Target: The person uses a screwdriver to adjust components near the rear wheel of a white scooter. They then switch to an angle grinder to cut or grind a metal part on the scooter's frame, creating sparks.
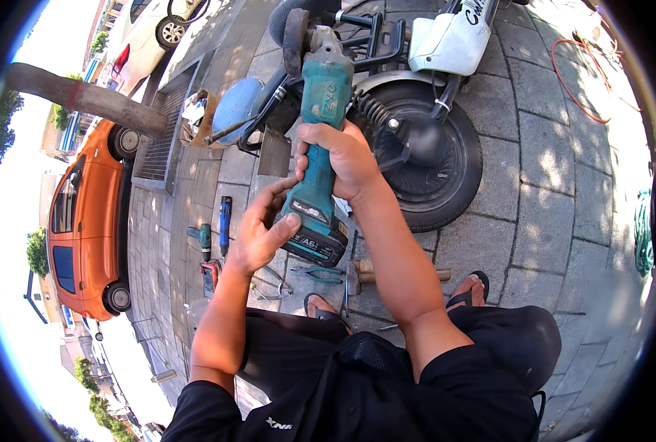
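Note:
A teal cordless angle grinder [326, 92] stretches away from me in both hands, its disc end far and its black battery [321, 243] near. My right hand [346, 158] wraps round the middle of its body. At the battery end, my left hand [258, 232] grips it, thumb on the battery's edge and fingers partly hidden behind the handle. The grinding disc [294, 43] shows edge-on beside the metal head. Just beyond the grinder, an electric scooter [446, 44] stands with its black rear wheel [435, 173] and coil spring [372, 109] close to my right hand.
Pliers [319, 275], a wooden-handled hammer [355, 278], a blue screwdriver-like tool [226, 221] and a green drill-like tool [205, 239] lie on the paving. A cardboard box [199, 118] stands near a tree trunk [85, 99]. An orange car [85, 221] is at left, an orange hose [586, 110] at right.

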Tool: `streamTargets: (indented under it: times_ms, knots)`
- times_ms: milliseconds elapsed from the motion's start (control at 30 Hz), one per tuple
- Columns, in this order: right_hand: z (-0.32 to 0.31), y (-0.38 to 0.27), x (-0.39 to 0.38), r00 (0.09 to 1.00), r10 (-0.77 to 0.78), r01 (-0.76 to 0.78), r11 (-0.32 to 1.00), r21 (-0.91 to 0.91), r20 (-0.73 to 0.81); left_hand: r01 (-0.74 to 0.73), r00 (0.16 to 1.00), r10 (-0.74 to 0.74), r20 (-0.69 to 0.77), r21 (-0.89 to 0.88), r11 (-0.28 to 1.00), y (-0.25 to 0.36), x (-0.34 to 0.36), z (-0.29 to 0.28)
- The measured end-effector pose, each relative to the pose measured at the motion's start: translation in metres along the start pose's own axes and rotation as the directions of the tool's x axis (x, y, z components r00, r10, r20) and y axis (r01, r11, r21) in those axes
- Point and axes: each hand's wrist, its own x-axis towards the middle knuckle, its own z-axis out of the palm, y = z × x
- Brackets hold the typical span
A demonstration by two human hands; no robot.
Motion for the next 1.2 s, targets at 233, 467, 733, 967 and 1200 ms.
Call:
streamTargets:
  times_ms: [233, 467, 733, 967, 1200]
  knots:
    - [-0.003, -0.101, -0.026, 0.893, -0.340, 0.125, 0.817, -0.564, -0.294, -0.129, 0.899, 0.330, -0.288, 0.546, 0.828, -0.007, 0.048, -0.065]
    - [-0.078, -0.236, -0.079, 0.535, -0.745, -0.273, 0.294, -0.916, -0.398, 0.037, 0.648, 0.730, -0.218, 0.966, 0.256, -0.029, 0.095, -0.128]
    - [-0.213, -0.269, -0.233, 0.110, -0.870, -0.667, 0.294, -0.684, -0.481, 0.009, 0.820, 0.354, -0.450, 0.629, 0.778, -0.063, 0.149, -0.166]
    - [-0.258, -0.199, -0.252, 0.017, -0.709, -0.903, 0.292, -0.315, -0.705, 0.022, 0.821, 0.370, -0.435, 0.672, 0.740, -0.133, 0.140, -0.265]
    - [-0.294, -0.179, -0.291, 0.022, -0.666, -0.908, 0.299, -0.294, -0.746, -0.022, 0.734, 0.312, -0.603, 0.439, 0.898, -0.118, 0.155, -0.238]
